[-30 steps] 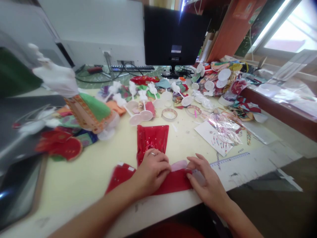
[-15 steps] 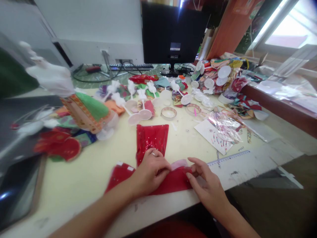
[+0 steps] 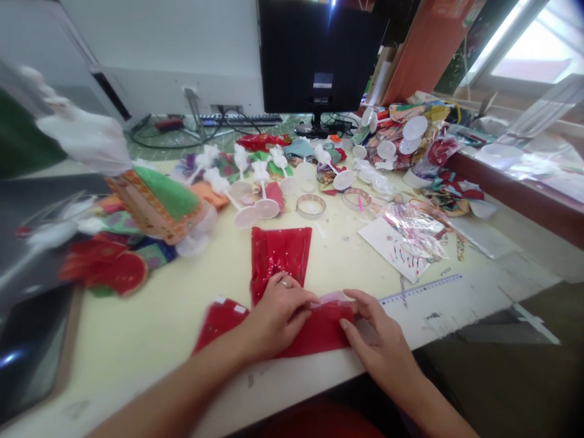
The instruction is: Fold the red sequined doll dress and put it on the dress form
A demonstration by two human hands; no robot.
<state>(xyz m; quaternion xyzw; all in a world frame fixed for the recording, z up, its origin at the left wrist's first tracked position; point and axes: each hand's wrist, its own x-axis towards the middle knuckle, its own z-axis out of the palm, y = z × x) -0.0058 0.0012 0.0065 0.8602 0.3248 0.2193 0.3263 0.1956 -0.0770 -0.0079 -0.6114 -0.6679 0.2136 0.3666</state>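
Observation:
A plain red cloth (image 3: 322, 336) lies flat near the table's front edge, with a pale pinkish strip (image 3: 333, 297) along its far side. My left hand (image 3: 280, 311), wearing a ring, is closed at the cloth's far edge, thumb and forefinger close together. At the right end, my right hand (image 3: 378, 331) grips the cloth's edge between thumb and curled fingers, forefinger raised. Beyond my left hand lies a red cloth piece with shiny ornaments (image 3: 280, 246). Red cloth with small white squares (image 3: 219, 325) shows left of my wrist; whether it joins the held cloth is hidden.
Tape rolls (image 3: 311, 207), white mini mannequins (image 3: 261, 179) and a ruler (image 3: 424, 289) lie around the cloth. A dressed mannequin (image 3: 150, 194) leans at left by a dark tablet-like slab (image 3: 31, 353). A monitor (image 3: 319, 61) stands behind; fabric scraps (image 3: 410, 131) pile at right.
My left fingertips have shifted slightly right and away along the cloth's far edge. The cloth's right part looks flatter, and my right thumb has moved slightly left.

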